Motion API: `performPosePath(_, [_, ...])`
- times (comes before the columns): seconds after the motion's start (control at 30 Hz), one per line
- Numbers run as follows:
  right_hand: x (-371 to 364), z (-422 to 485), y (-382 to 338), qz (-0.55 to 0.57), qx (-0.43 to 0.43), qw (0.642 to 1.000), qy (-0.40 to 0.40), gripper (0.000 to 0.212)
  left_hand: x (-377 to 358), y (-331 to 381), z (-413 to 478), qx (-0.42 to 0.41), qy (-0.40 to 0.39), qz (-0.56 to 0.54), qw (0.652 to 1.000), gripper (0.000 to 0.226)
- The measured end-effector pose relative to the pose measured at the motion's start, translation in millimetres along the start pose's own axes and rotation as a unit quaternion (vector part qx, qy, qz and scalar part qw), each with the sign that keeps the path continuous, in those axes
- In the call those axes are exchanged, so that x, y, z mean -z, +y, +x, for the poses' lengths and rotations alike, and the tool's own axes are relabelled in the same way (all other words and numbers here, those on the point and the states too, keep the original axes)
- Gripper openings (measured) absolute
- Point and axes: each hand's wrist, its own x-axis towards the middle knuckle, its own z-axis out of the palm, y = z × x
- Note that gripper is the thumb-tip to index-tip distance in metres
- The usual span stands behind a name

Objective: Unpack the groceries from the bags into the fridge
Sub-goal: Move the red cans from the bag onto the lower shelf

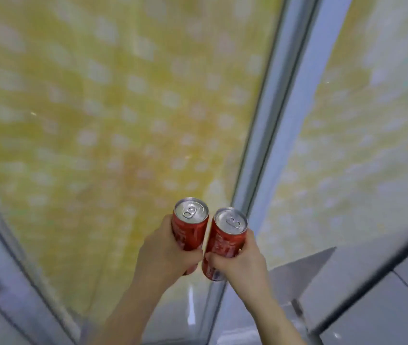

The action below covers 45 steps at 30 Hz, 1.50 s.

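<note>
Against yellow panels (123, 108), our left hand (165, 253) and right hand (239, 261) curl fingers (249, 239) round left can (191, 226) and right can (225, 236), seemingly mid-carry; next needs fridge shelf room.

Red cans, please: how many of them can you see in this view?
2. The left can is held by the left hand; the right can by the right hand, close beside it. Blur may hide others.
</note>
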Motion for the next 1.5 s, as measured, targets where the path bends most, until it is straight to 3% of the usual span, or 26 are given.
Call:
performPosePath(0.37, [236, 19, 60, 0.037, -0.024, 0.98, 0.192, 0.047, -198, 173, -4, -0.186, -0.192, -0.013, 0.963, 0.046])
performPosePath(0.77, [438, 17, 87, -0.001, -0.018, 0.904, 0.427, 0.063, -370, 351, -31, -0.356, -0.335, -0.047, 0.871, 0.055])
performPosePath(1.17, [611, 72, 72, -0.046, 0.011, 0.815, 0.577, 0.066, -505, 529, -9, -0.435, -0.452, -0.18, 0.758, 0.038])
performPosePath(1.33, [666, 79, 45, -0.074, 0.039, 0.784, 0.616, 0.057, -522, 597, -19, -0.443, -0.456, -0.242, 0.733, 0.062])
performPosePath(1.5, [713, 82, 5, -0.102, 0.115, 0.756, 0.636, 0.056, -522, 662, -28, -0.442, -0.465, -0.333, 0.691, 0.064])
